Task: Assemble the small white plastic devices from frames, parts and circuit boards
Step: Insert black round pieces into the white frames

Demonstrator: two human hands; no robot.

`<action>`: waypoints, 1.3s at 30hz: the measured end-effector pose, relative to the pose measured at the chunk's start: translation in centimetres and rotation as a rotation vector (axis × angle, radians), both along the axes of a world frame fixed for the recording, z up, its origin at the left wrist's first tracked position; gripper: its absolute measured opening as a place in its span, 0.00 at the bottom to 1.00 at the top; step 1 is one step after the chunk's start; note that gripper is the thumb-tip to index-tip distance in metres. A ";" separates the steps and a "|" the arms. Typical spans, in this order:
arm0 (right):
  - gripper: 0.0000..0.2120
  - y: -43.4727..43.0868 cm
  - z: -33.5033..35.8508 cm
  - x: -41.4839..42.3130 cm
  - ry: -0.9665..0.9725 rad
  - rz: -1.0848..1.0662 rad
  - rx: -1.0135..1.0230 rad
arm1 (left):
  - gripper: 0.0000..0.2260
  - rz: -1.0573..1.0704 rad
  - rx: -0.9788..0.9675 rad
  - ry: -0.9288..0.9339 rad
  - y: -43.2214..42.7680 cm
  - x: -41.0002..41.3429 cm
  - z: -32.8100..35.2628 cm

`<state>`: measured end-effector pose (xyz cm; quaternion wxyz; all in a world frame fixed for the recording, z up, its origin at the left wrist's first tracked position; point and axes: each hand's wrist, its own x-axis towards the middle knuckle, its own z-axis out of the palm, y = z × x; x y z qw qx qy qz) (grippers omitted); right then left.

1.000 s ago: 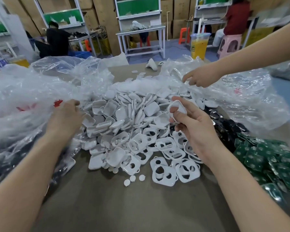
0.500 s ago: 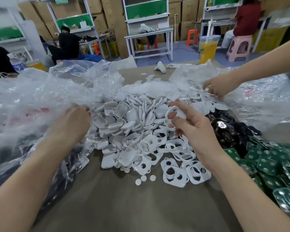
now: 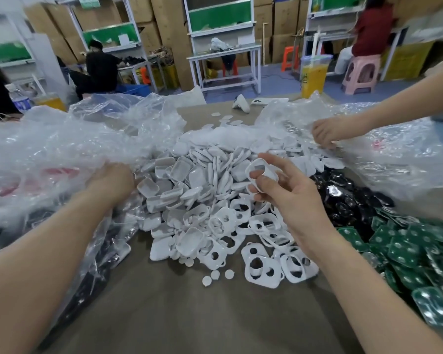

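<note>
Right hand point(image 3: 289, 198): raised at centre, thumb and fingers pinching one white frame point(image 3: 269, 173); nothing fitted in it.
Left hand point(image 3: 110, 182): 9 o'clock, at the pile's edge against the clear bag point(image 3: 49, 154); fingers hidden, so I cannot tell its grasp.
Stock: pile of white shells and frames point(image 3: 202, 187) from centre to 12; black parts point(image 3: 348, 190) at 3; green circuit boards point(image 3: 407, 249) at 4.
Progress: early, I judge. No finished device in sight; parts and board still to add.
Other: another person's hand point(image 3: 327, 131) at 1 o'clock.
Writing: none legible.

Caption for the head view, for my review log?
Right hand holds a white frame above the white parts heap; left hand rests at its left edge.
</note>
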<state>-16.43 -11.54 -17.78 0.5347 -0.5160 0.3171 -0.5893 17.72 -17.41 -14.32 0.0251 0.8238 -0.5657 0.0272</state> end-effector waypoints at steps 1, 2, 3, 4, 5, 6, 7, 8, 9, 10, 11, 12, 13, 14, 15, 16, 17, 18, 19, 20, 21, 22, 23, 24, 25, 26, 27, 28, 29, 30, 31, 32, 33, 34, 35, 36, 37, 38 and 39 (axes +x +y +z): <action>0.17 -0.1 0.0 -0.1 -0.003 -0.002 0.002 | 0.12 0.005 0.012 -0.011 -0.1 0.1 -0.2; 0.17 -0.1 0.0 -0.1 -0.005 -0.002 0.005 | 0.11 0.000 0.030 -0.025 -0.3 0.2 -0.3; 0.17 -0.2 0.0 -0.2 -0.008 -0.003 0.007 | 0.09 -0.012 0.046 -0.030 -0.4 0.3 -0.4; 0.17 -0.2 0.0 -0.3 -0.014 -0.005 0.010 | 0.08 -0.034 0.060 -0.030 -0.6 0.3 -0.4; 0.16 -0.3 0.0 -0.4 -0.023 -0.008 0.015 | 0.07 -0.053 0.077 -0.027 -0.7 0.3 -0.3; 0.16 -0.3 -0.1 -0.6 -0.032 -0.011 0.022 | 0.06 -0.064 0.093 -0.026 -0.7 0.3 -0.3; 0.15 -0.4 -0.1 -0.7 -0.039 -0.014 0.029 | 0.05 -0.065 0.100 -0.028 -0.7 0.2 -0.3; 0.15 -0.5 -0.1 -0.8 -0.042 -0.019 0.035 | 0.05 -0.063 0.098 -0.030 -0.6 0.1 -0.4; 0.15 -0.6 -0.1 -0.9 -0.043 -0.024 0.041 | 0.05 -0.056 0.093 -0.023 -0.6 0.1 -0.6; 0.15 -0.7 -0.2 -1.0 -0.045 -0.029 0.048 | 0.05 -0.051 0.085 -0.006 -0.6 0.0 -0.8; 0.15 -0.8 -0.2 -1.1 -0.047 -0.034 0.055 | 0.06 -0.045 0.076 0.014 -0.5 -0.2 -0.9; 0.16 -0.8 -0.2 -1.2 -0.049 -0.039 0.063 | 0.06 -0.042 0.073 0.030 -0.5 -0.2 -1.0; 0.16 -0.9 -0.3 -1.2 -0.052 -0.045 0.069 | 0.06 -0.044 0.073 0.041 -0.6 -0.2 -1.0; 0.16 -0.9 -0.3 -1.3 -0.057 -0.048 0.075 | 0.07 -0.048 0.071 0.053 -0.6 -0.2 -1.0; 0.16 -0.9 -0.4 -1.3 -0.061 -0.048 0.079 | 0.09 -0.050 0.062 0.072 -0.4 -0.2 -1.1; 0.16 -0.9 -0.4 -1.3 -0.061 -0.046 0.082 | 0.10 -0.054 0.045 0.096 -0.3 -0.1 -1.1; 0.16 -0.9 -0.4 -1.3 -0.059 -0.042 0.083 | 0.12 -0.057 0.027 0.114 -0.2 0.0 -1.2; 0.16 -0.9 -0.4 -1.3 -0.056 -0.038 0.082 | 0.13 -0.059 0.016 0.130 -0.1 0.0 -1.2; 0.16 -0.9 -0.4 -1.3 -0.057 -0.034 0.081 | 0.13 -0.061 0.008 0.150 0.0 0.0 -1.2; 0.16 -0.9 -0.4 -1.3 -0.061 -0.029 0.080 | 0.12 -0.063 -0.004 0.184 0.1 -0.1 -1.1; 0.16 -0.9 -0.4 -1.3 -0.067 -0.025 0.080 | 0.11 -0.067 -0.017 0.234 0.2 -0.2 -0.9; 0.16 -0.9 -0.4 -1.3 -0.070 -0.021 0.081 | 0.09 -0.074 -0.034 0.288 0.3 -0.3 -0.7; 0.16 -0.9 -0.5 -1.3 -0.072 -0.016 0.083 | 0.08 -0.082 -0.052 0.330 0.5 -0.5 -0.4; 0.16 -0.8 -0.5 -1.3 -0.074 -0.012 0.086 | 0.08 -0.083 -0.070 0.358 0.7 -0.8 -0.1; 0.16 -0.8 -0.5 -1.3 -0.080 -0.009 0.090 | 0.09 -0.081 -0.092 0.374 0.8 -1.0 0.0; 0.16 -0.9 -0.5 -1.3 -0.085 -0.007 0.095 | 0.10 -0.083 -0.119 0.375 1.1 -1.4 0.1; 0.16 -0.9 -0.6 -1.3 -0.090 -0.007 0.100 | 0.10 -0.088 -0.152 0.353 1.3 -1.7 0.1; 0.16 -1.0 -0.6 -1.4 -0.094 -0.008 0.104 | 0.11 -0.094 -0.188 0.307 1.6 -2.1 0.1; 0.16 -1.0 -0.6 -1.4 -0.097 -0.008 0.108 | 0.12 -0.103 -0.235 0.257 2.1 -2.6 0.1; 0.16 -1.1 -0.7 -1.4 -0.100 -0.006 0.109 | 0.13 -0.124 -0.299 0.232 2.7 -3.3 0.2; 0.16 -1.1 -0.7 -1.4 -0.101 -0.003 0.109 | 0.13 -0.165 -0.377 0.258 3.4 -4.3 0.2; 0.16 -1.1 -0.7 -1.3 -0.101 -0.002 0.108 | 0.12 -0.229 -0.456 0.338 4.3 -5.5 0.3; 0.16 -1.2 -0.8 -1.4 -0.100 -0.006 0.107 | 0.10 -0.306 -0.517 0.456 5.2 -7.1 0.4; 0.16 -1.2 -0.8 -1.4 -0.098 -0.014 0.107 | 0.09 -0.378 -0.549 0.598 6.0 -9.2 0.4; 0.16 -1.3 -0.8 -1.5 -0.097 -0.022 0.106 | 0.08 -0.430 -0.547 0.755 6.6 -11.3 0.2; 0.16 -1.3 -0.7 -1.6 -0.098 -0.028 0.106 | 0.09 -0.460 -0.519 0.912 7.0 -13.4 -0.2; 0.16 -1.3 -0.7 -1.8 -0.099 -0.033 0.105 | 0.08 -0.467 -0.489 1.042 7.3 -15.3 -0.8; 0.16 -1.3 -0.7 -1.9 -0.097 -0.035 0.104 | 0.07 -0.456 -0.473 1.132 7.3 -17.0 -1.5; 0.17 -1.3 -0.6 -2.1 -0.090 -0.036 0.105 | 0.06 -0.442 -0.475 1.189 7.4 -18.4 -2.0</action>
